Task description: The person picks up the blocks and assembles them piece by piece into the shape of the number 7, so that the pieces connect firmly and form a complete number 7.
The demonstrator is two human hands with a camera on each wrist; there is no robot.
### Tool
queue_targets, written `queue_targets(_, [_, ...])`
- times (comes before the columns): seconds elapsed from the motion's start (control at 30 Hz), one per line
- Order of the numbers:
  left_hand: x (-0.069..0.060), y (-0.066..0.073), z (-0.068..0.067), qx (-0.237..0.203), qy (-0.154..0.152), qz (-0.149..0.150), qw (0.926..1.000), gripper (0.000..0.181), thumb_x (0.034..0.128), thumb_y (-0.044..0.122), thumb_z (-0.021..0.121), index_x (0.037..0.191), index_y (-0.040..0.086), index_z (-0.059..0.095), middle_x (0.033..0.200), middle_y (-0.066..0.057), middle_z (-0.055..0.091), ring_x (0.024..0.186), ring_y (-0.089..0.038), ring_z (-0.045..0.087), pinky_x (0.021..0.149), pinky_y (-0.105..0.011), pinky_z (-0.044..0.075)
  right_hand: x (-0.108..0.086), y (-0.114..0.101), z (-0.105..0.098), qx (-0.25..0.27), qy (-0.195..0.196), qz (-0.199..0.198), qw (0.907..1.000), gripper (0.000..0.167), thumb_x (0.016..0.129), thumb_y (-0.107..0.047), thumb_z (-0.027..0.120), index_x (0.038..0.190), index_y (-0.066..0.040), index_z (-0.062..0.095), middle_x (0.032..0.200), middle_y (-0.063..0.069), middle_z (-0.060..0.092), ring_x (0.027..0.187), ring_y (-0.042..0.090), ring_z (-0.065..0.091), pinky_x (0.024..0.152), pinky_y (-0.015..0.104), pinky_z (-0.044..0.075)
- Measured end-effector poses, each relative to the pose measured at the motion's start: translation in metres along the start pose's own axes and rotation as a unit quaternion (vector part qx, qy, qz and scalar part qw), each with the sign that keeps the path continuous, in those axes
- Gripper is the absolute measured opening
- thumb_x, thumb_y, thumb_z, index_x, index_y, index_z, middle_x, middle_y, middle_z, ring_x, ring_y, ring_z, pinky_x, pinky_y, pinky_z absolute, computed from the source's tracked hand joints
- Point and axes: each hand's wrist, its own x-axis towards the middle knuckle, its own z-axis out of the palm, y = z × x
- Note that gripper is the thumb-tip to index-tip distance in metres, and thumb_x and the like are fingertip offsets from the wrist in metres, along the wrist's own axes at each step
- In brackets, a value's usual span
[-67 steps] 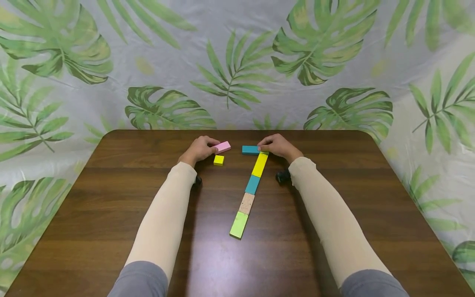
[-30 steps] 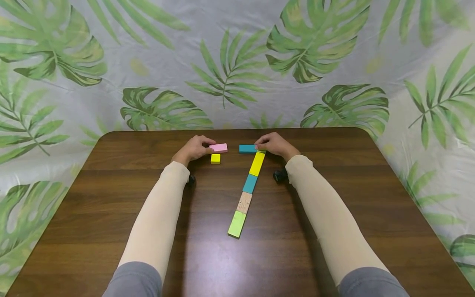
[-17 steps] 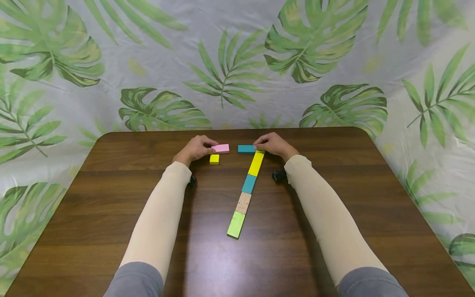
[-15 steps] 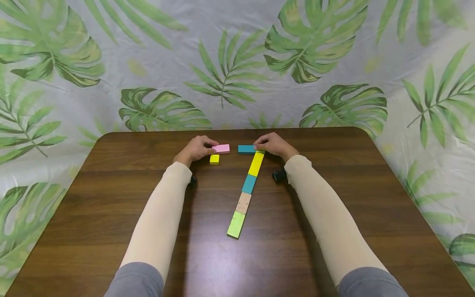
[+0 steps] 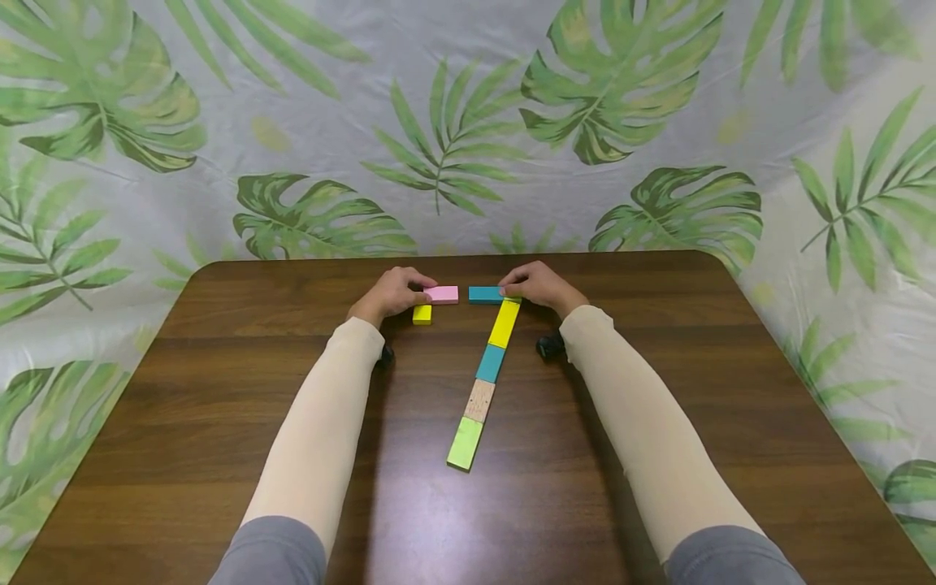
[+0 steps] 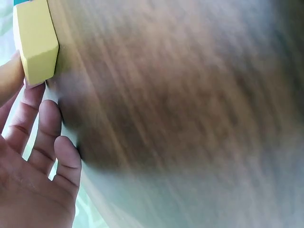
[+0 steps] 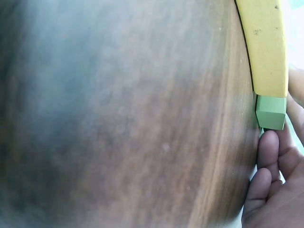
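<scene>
Between thumb and fingers, my left hand (image 5: pixel 393 294) pinches the left end of a pink block (image 5: pixel 443 295) lying on the table. Just below it sits a small yellow block (image 5: pixel 422 315), large in the left wrist view. A narrow gap parts the pink block from a teal block (image 5: pixel 484 295) in line with it. My right hand (image 5: pixel 539 286) pinches a green block (image 7: pixel 270 112) at the teal block's right end; fingers partly hide it. From there a slanting row runs nearer: long yellow block (image 5: pixel 504 323), teal block (image 5: pixel 491 363), bare wood block (image 5: pixel 479 400) and lime block (image 5: pixel 465 444).
The blocks lie on a dark brown wooden table (image 5: pixel 629 520) with rounded far corners. Behind its far edge hangs a leaf-print cloth (image 5: pixel 468 106). Dark wrist cameras (image 5: pixel 551 347) sit under the sleeves.
My left hand has straightened the pink block and slid it right, narrowing the gap to the teal block. The right hand stays at the corner. The head view has shifted slightly.
</scene>
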Motion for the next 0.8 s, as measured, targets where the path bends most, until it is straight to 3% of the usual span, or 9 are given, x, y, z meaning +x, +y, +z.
queue_targets(0.8, [0.0,0.011,0.007,-0.01,-0.002,-0.017,0.9998,0.036,0.0954,0.022,0.066,0.13,0.015,0.067,0.146,-0.011,0.054,0.136,-0.031,0.046,0.117,-0.047,0.036,-0.001,-0.002,0.001,0.008,0.0,0.002,1.0,0.029,0.099,-0.025,0.06,0.123,-0.01,0.07,0.143,0.012,0.055,0.134,0.033,0.048,0.112,0.05,0.04])
